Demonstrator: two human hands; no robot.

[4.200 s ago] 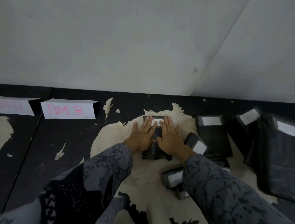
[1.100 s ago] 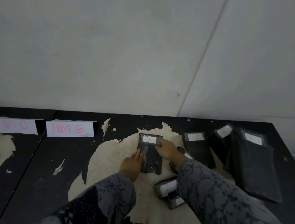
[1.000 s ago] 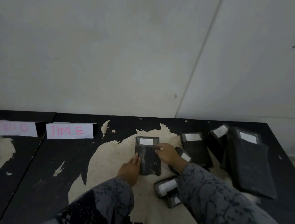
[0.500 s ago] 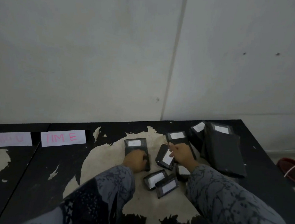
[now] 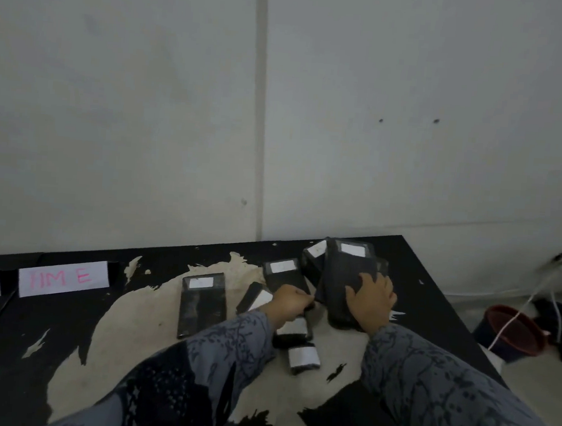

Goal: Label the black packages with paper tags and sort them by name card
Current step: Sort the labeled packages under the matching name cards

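The right hand [image 5: 370, 302] lies spread on the near end of the large black package [image 5: 348, 278] at the right of the table [image 5: 434, 292], fingers straight and fanned, which looks like pinning or sliding it rather than lifting. The left hand [image 5: 291, 302] is curled over the cluster of small packages [image 5: 294, 330] just left of it; its fingers seem to pinch something at the big package's near-left edge, though what exactly cannot be told. A tagged flat package [image 5: 202, 304] lies apart to the left on the worn pale patch, its white tag [image 5: 201, 283] at the far end, probably set aside once labelled. Further left, against the wall [image 5: 146, 118], stands the name card [image 5: 63, 278] with pink lettering, well apart from all the packages, so sorting appears not yet begun. Another tagged package [image 5: 283, 273] and a tilted one [image 5: 315, 252] crowd the far side, leaving little room to move the big package without nudging them. A bucket [image 5: 512, 333] and cables sit on the floor at right.
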